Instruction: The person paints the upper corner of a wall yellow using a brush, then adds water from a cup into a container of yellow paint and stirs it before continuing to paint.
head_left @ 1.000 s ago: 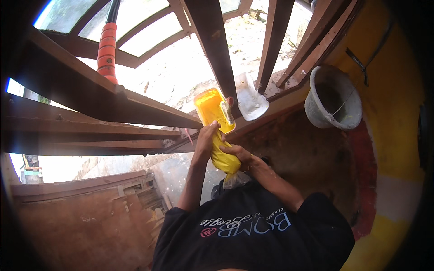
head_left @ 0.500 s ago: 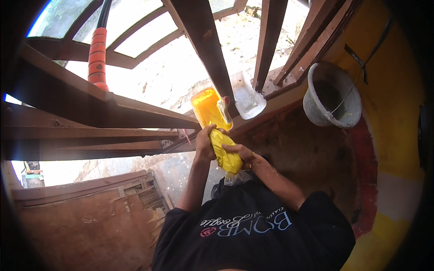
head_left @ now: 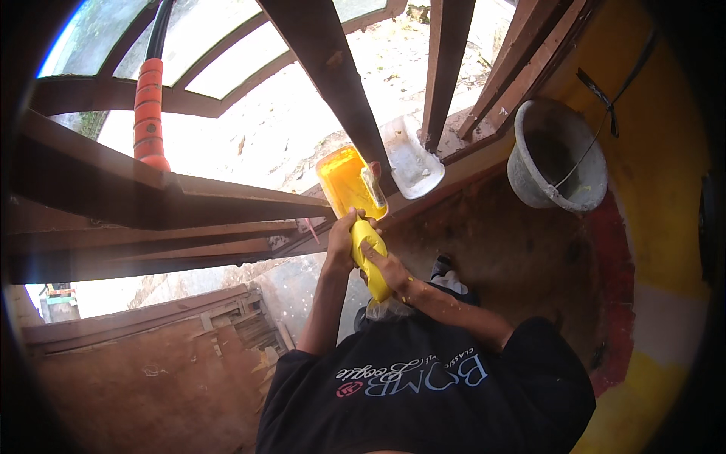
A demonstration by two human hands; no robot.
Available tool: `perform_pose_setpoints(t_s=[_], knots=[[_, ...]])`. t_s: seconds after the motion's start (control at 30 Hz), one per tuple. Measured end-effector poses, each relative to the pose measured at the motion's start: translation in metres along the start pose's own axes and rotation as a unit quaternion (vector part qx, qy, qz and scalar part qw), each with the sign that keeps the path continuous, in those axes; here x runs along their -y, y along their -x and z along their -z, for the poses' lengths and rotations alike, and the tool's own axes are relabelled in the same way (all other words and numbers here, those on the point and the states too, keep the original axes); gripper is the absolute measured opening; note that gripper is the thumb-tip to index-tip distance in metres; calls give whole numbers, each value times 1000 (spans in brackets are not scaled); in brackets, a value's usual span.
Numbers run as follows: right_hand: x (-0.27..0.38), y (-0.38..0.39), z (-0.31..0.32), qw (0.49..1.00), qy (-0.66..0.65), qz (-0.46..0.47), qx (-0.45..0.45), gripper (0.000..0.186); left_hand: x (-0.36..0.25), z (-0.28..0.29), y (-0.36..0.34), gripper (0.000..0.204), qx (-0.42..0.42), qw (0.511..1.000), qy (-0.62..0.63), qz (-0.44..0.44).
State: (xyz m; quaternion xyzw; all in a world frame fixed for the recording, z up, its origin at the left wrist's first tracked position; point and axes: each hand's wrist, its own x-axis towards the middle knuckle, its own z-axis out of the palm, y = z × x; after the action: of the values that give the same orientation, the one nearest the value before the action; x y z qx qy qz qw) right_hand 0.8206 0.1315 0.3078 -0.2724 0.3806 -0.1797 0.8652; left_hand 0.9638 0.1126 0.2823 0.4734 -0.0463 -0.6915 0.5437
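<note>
Here, by the curled fingers of the left hand [head_left: 342, 239] and, lower down, the right hand [head_left: 390, 271], a yellow bag [head_left: 367, 236] is being grasped near a yellow tray [head_left: 348, 181], from which a white tray [head_left: 416, 168] is being separated by a wooden bar [head_left: 333, 83]; rightward, a grey bucket [head_left: 527, 181] is being suspended

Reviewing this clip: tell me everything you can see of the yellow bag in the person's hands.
The yellow bag is long, plump and smooth; its end toward the person is clear and crumpled, like thin plastic around a yellow filling. It slants away from the shirt toward the yellow container. The left hand grips its far end and the right hand its middle. Fingers hide whether the far end is open.
</note>
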Motion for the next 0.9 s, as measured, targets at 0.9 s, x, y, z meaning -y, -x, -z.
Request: perform_pose_setpoints(t_s=[0.9], knots=[[8,11,3,986,-131,-92,45,53,2,0,8,28,36,997,59,23]])
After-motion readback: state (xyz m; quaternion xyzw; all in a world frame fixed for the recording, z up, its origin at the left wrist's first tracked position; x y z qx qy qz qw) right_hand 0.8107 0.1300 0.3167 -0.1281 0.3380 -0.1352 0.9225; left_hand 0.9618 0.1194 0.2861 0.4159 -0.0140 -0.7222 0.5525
